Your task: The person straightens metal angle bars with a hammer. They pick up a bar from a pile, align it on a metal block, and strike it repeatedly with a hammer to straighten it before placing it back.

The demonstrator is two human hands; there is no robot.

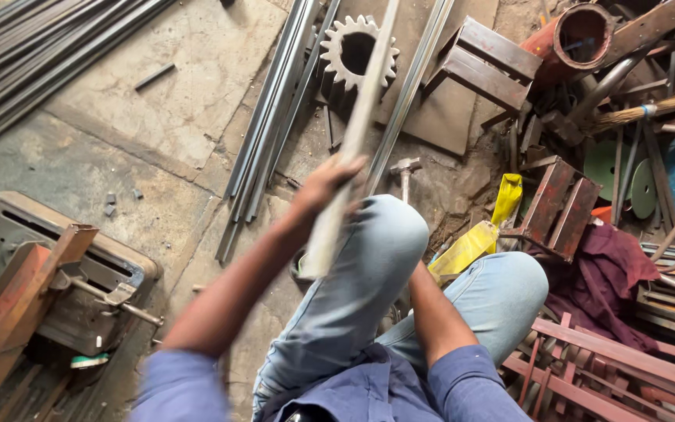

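The left hand (pixel 323 186) grips a long pale metal bar (pixel 355 133) reaching far toward a gear (pixel 357 53); the right hand is hidden behind the knee (pixel 388 234).

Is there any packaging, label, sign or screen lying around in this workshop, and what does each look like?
Yellow bag: crumpled plastic package on the floor beside the person's right knee, long and folded, bright yellow.
No label, sign or screen shows anywhere else.
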